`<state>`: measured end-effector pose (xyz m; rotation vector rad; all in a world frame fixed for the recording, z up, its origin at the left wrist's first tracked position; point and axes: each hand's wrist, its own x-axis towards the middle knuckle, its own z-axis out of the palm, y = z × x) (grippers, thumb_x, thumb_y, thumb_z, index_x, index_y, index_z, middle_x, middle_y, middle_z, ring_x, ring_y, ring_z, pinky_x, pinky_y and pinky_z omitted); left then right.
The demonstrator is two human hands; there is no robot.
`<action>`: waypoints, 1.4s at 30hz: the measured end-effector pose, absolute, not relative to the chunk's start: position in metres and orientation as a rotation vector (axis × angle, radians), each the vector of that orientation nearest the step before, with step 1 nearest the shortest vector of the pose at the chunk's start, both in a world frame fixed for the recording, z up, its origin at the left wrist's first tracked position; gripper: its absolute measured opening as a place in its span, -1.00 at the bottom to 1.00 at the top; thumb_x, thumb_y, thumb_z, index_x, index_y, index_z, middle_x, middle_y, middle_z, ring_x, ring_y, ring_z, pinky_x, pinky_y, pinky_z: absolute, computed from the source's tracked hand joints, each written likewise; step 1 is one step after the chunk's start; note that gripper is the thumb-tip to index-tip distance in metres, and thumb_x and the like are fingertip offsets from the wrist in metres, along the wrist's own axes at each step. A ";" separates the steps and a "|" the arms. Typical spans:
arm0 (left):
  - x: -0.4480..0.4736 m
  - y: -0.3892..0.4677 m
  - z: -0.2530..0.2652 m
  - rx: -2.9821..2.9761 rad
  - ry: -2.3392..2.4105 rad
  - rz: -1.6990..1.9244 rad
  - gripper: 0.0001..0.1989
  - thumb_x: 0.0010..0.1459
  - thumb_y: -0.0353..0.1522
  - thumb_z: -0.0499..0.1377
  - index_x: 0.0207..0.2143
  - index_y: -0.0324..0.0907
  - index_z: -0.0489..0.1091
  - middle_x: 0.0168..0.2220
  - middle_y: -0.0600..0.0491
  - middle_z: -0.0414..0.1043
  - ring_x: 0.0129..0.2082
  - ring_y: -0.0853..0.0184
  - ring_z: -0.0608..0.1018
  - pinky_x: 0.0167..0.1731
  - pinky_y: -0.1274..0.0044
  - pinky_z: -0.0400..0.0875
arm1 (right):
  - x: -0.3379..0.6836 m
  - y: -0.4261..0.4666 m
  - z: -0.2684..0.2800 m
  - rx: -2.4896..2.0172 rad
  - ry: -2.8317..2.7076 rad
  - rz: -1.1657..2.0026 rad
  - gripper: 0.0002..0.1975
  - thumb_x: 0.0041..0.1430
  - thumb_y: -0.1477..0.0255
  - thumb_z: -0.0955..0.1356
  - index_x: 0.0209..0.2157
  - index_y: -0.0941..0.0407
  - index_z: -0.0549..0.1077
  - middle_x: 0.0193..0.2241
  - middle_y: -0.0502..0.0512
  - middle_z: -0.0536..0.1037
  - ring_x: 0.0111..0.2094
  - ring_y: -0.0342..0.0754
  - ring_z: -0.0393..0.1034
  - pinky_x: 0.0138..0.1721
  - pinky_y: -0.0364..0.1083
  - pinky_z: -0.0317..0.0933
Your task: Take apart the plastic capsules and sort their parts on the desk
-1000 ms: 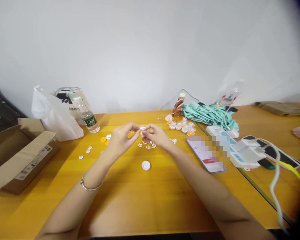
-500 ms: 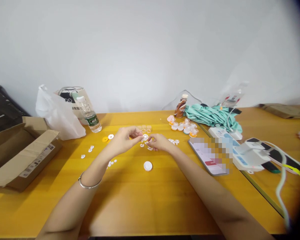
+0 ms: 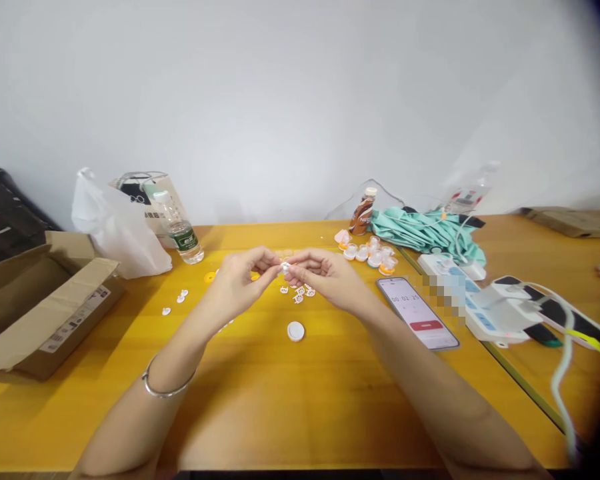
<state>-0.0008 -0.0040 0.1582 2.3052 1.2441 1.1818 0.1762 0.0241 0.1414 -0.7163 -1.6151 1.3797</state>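
Note:
Between the fingertips of both hands is a small white plastic part (image 3: 285, 268), held above the table. My left hand (image 3: 247, 277) pinches it from the left, and my right hand (image 3: 325, 277) pinches it from the right. The fingers hide much of its shape. Just below them lie several small white openwork pieces (image 3: 299, 295). A round white lid-like disc (image 3: 295, 331) rests nearer to me. Partly behind my left hand are a yellow ring (image 3: 209, 277) and some small white bits. Clear little cups (image 3: 286, 254) show behind the fingertips.
At left stand an open cardboard box (image 3: 45, 307), a white plastic bag (image 3: 120, 230) and a water bottle (image 3: 184, 233). To the right are capped clear-and-orange pieces (image 3: 375, 255), a brown bottle (image 3: 363, 212), teal cloth (image 3: 425, 230), a phone (image 3: 420, 317) and a power strip (image 3: 495, 313) with cables.
My right hand has lifted from the openwork pieces and met my left hand at the white part. Both hands now pinch it together. Several openwork pieces have shifted slightly.

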 end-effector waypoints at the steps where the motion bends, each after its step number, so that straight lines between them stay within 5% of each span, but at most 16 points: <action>1: 0.000 -0.006 0.158 2.353 1.245 1.225 -0.92 0.13 -0.41 0.11 -0.34 -0.22 0.38 -0.42 0.06 0.49 -0.44 0.44 0.52 -0.45 0.62 0.42 | 0.175 0.023 0.142 -0.714 -1.594 1.369 -0.82 -0.03 0.35 0.41 -0.37 0.15 0.46 -0.49 0.00 0.55 -0.44 -0.19 0.44 -0.34 -0.15 0.33; 11: 0.007 -0.016 0.154 2.957 1.274 1.519 -0.83 0.16 -0.42 0.11 -0.16 -0.18 0.35 -0.28 0.00 0.50 -0.34 0.35 0.49 -0.31 0.49 0.38 | 0.172 0.016 0.146 -0.613 -1.471 1.380 -0.81 -0.08 0.35 0.44 -0.40 0.12 0.43 -0.40 0.01 0.55 -0.35 -0.14 0.46 -0.23 -0.10 0.36; 24: 0.007 -0.024 0.150 3.138 1.373 1.233 -0.72 0.18 -0.49 0.05 -0.04 -0.23 0.30 -0.20 -0.06 0.46 -0.25 0.30 0.46 -0.18 0.42 0.39 | 0.170 0.012 0.145 -0.641 -1.478 1.307 -0.85 -0.03 0.33 0.40 -0.41 0.11 0.52 -0.48 -0.01 0.55 -0.39 -0.12 0.46 -0.27 -0.09 0.39; 35: 0.015 -0.020 0.146 3.243 1.283 1.375 -0.76 0.18 -0.49 0.04 -0.08 -0.24 0.31 -0.23 -0.04 0.49 -0.33 0.33 0.48 -0.27 0.46 0.40 | 0.171 0.009 0.142 -0.728 -1.516 0.951 -0.92 -0.04 0.44 0.37 -0.47 0.11 0.53 -0.54 -0.01 0.54 -0.49 -0.11 0.43 -0.41 -0.10 0.37; 42: 0.018 -0.021 0.148 3.197 1.237 1.447 -0.79 0.16 -0.49 0.08 -0.12 -0.23 0.30 -0.30 -0.01 0.50 -0.38 0.35 0.48 -0.33 0.49 0.38 | 0.172 0.011 0.144 -0.712 -1.431 1.134 -0.90 -0.07 0.39 0.39 -0.54 0.13 0.48 -0.60 -0.03 0.50 -0.56 -0.17 0.39 -0.47 -0.16 0.36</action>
